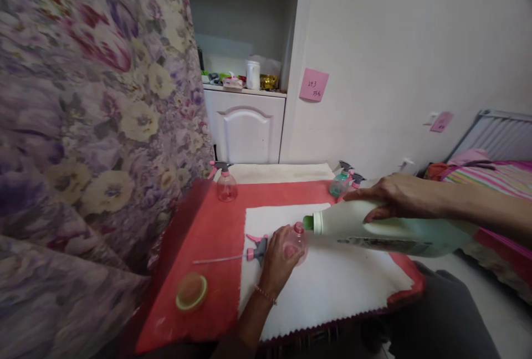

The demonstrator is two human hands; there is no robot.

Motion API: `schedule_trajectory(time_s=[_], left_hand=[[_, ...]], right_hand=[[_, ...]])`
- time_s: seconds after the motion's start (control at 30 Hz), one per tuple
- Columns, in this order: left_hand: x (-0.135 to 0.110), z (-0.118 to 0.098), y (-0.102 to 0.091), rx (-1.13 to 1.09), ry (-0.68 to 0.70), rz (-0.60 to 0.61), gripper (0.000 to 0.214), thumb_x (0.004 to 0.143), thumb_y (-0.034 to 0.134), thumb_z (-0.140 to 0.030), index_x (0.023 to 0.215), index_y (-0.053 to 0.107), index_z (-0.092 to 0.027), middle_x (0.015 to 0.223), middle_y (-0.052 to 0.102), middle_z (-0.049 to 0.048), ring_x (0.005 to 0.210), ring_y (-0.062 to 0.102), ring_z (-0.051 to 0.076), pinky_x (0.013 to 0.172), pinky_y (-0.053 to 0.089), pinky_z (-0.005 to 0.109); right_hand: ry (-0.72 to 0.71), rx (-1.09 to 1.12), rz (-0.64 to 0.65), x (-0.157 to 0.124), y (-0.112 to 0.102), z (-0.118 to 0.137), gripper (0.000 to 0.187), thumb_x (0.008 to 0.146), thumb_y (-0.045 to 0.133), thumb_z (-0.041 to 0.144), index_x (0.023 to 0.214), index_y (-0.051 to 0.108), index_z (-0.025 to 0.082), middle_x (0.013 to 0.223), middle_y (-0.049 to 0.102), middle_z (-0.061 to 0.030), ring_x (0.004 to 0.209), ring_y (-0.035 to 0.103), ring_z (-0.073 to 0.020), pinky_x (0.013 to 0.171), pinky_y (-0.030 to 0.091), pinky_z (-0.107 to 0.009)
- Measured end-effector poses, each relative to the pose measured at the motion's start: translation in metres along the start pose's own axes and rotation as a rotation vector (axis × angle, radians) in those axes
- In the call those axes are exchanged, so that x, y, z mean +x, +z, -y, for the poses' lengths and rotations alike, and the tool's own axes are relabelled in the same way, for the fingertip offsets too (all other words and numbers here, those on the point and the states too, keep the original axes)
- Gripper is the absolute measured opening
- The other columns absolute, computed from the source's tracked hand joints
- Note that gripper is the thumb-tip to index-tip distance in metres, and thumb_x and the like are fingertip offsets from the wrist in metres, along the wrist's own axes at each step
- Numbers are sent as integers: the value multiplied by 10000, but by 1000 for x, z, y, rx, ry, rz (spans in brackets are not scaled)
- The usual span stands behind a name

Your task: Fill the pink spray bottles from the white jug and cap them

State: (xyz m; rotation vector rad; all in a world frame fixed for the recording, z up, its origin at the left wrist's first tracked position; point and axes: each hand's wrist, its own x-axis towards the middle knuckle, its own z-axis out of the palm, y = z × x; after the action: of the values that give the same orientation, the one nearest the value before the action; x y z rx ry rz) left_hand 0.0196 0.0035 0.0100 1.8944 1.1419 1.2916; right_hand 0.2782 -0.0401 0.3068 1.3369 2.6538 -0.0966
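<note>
Small pink bottle [297, 239]: stands upright on the white cloth [328, 292], near the middle of the red table [208, 220]; its neck is open.
Left hand [279, 255]: fingers wrapped round the bottle's body from its 7 o'clock side. The grip appears meant to steady the light bottle.
White jug [390, 230]: held nearly level, with its green spout [308, 222] at the bottle's neck, at 3 o'clock from it. The tilt appears set to bring the two openings together. Whether liquid is flowing cannot be told.
Right hand [394, 195]: closed over the top of the jug, fingers curled down its near side.
Arm pose: the right forearm reaches in from 3 o'clock, almost level; the left forearm rises from 6 o'clock, with a bracelet at the wrist.
Sprayer head [258, 248]: lies on the cloth edge at 9 o'clock from the bottle, its dip tube pointing out over the red surface.
Round cap [191, 291]: lies at 8 o'clock, well apart.
Assembled spray bottles [226, 183]: stand along the far edge, at 11 and 1 o'clock.
</note>
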Motion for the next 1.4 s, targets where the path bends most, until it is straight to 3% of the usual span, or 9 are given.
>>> schedule_trajectory(time_s=[1.4], left_hand=[[0, -1, -1, -51, -6, 13, 636, 756, 665, -213, 1340, 421, -271, 1339, 519, 65, 1273, 472, 236, 1098, 367, 428]], right_hand=[[-44, -50, -35, 3, 3, -7, 530, 925, 532, 480, 1399, 496, 246, 882, 751, -87, 694, 696, -215, 599, 482, -290]])
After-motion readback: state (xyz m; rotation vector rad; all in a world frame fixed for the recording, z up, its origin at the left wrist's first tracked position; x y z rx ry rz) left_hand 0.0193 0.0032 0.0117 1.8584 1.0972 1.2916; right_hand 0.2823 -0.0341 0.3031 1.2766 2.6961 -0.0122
